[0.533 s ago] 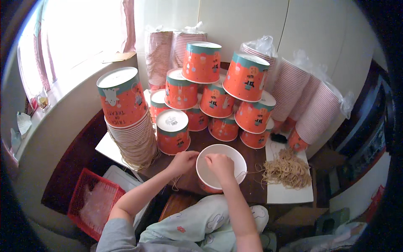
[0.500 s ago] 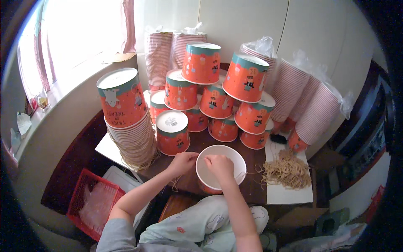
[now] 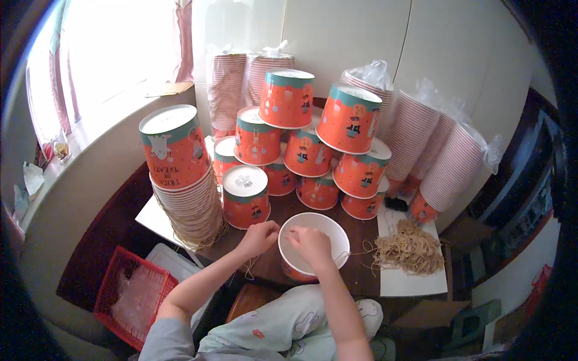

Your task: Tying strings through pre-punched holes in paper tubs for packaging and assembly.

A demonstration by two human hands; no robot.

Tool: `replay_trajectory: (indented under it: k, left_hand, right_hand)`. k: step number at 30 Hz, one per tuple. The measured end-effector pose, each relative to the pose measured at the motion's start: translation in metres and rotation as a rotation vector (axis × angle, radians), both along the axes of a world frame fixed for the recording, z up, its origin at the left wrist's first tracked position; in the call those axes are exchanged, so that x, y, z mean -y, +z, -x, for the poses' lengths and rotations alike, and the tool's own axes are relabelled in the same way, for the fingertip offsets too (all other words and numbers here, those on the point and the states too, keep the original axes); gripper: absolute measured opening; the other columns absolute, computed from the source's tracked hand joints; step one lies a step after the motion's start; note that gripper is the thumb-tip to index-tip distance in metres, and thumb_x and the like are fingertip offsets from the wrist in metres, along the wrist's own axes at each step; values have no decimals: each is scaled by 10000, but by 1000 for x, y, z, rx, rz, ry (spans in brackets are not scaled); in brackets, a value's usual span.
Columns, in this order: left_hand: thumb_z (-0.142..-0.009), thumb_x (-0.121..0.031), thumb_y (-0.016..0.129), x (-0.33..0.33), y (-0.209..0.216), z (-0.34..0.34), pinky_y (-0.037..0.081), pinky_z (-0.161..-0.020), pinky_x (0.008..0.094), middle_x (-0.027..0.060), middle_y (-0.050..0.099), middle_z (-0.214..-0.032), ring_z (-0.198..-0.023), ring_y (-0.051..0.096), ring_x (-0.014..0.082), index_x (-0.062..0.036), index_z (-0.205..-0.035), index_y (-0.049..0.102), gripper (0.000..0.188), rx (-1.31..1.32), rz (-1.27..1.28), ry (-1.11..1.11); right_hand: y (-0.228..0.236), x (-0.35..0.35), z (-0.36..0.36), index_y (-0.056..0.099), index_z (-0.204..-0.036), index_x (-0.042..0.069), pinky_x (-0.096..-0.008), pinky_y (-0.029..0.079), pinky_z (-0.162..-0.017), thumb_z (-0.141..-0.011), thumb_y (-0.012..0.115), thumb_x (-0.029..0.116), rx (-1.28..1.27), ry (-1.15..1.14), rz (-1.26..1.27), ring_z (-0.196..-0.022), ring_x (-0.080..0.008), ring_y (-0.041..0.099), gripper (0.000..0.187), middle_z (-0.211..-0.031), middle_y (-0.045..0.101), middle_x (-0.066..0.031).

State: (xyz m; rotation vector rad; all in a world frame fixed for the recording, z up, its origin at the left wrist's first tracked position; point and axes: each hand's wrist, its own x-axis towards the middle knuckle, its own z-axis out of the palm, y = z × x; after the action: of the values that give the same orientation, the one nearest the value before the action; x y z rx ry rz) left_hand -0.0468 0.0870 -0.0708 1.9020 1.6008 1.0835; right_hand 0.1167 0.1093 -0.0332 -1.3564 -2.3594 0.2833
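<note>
Dark table (image 3: 361,277): orange bucket (image 3: 313,246) upright, left hand (image 3: 260,236) pinching rim, right hand (image 3: 311,245) curled over opening; upturned orange buckets (image 3: 307,144) behind; string pile (image 3: 409,249) right.

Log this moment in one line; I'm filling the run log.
left hand: at bucket rim | right hand: inside open bucket | string pile: right

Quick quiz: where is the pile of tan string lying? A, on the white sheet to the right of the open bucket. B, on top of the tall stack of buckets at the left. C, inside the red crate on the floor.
A: the pile of tan string lies on the white sheet, right of the open bucket.
</note>
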Motion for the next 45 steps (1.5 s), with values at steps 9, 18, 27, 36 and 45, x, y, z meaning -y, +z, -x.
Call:
replay_trajectory:
  k: [9,18,27,36,45]
  left_hand:
    - [-770,-101,514,-6,6,39,402,-790,288,109,589,-958,-900,532,156,-74,-698,512,77,1076,299,-121]
    - [-805,-143,427,11,49,49,395,-836,365,106,562,-833,-842,541,239,-70,-731,475,114,1472,185,-614]
    - [-776,-64,522,30,73,37,393,-567,199,14,526,-780,-631,477,71,-54,-778,509,16,1210,361,-408]
    - [-782,-123,593,29,47,9,416,-656,204,0,557,-823,-739,499,62,-17,-968,548,219,241,255,-374]
    - [-830,-115,540,30,48,13,408,-659,189,-24,541,-784,-730,495,48,-32,-876,537,95,633,419,-483]
  right_hand:
    - [35,32,-8,595,-952,122,-350,455,-728,-704,586,487,18,119,121,-852,-240,573,441,-921,582,-80]
    - [46,36,-27,646,-832,161,-355,468,-713,-684,582,330,342,213,285,-837,-237,582,233,-891,602,-58]
    - [54,29,-45,641,-846,134,-346,474,-668,-697,570,265,156,234,275,-745,-236,607,211,-806,635,-62]
    - [38,14,-25,616,-847,53,-328,433,-717,-738,503,33,-432,548,40,-774,-249,573,158,-787,618,-83]
    - [18,18,-16,625,-817,102,-399,347,-832,-720,591,157,-268,412,-223,-970,-226,494,117,-1001,577,-10]
